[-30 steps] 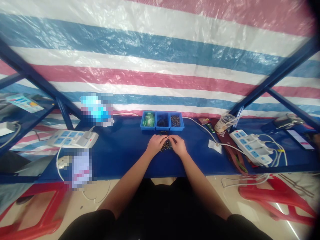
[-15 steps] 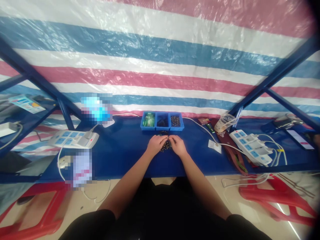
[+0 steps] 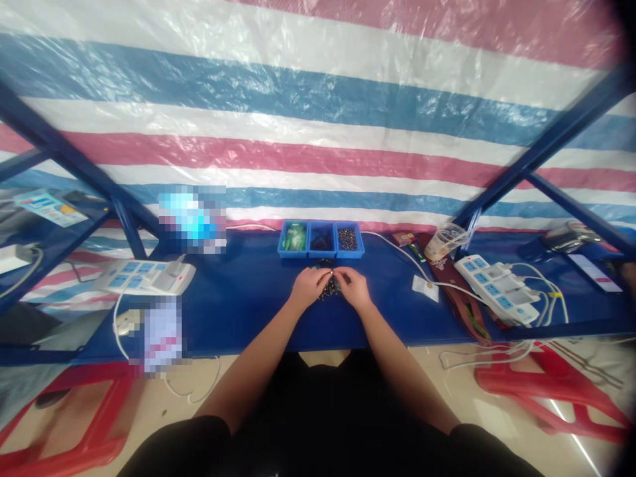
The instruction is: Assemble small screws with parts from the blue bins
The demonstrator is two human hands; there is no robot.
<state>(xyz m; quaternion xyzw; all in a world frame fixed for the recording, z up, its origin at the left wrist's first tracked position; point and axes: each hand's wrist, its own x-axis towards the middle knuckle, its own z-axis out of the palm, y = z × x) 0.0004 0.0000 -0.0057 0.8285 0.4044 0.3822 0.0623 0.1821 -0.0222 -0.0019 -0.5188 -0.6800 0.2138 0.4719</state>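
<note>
My left hand (image 3: 308, 286) and my right hand (image 3: 352, 287) meet at the fingertips over the blue tabletop. Both are closed in a pinch around something tiny with a metallic glint, too small to name. Beneath and between them lies a small pile of dark and brass-coloured pieces (image 3: 328, 290), partly covered by the fingers. Just beyond stand three joined blue bins: the left bin (image 3: 281, 249) holds green and clear pieces, the middle bin (image 3: 321, 254) dark pieces, and the right bin (image 3: 350, 253) many small metallic pieces.
White power strips lie left (image 3: 163, 277) and right (image 3: 497, 291) on the table. At right are a plastic cup (image 3: 440, 244), a dark red strap (image 3: 454, 291), a small white packet (image 3: 425, 289) and a cable. Red stools (image 3: 551, 391) stand below; striped sheeting hangs behind.
My hands stay at nearly the same spot, fingertips still together. A small bright glint now shows between them. The view has shifted very slightly.
</note>
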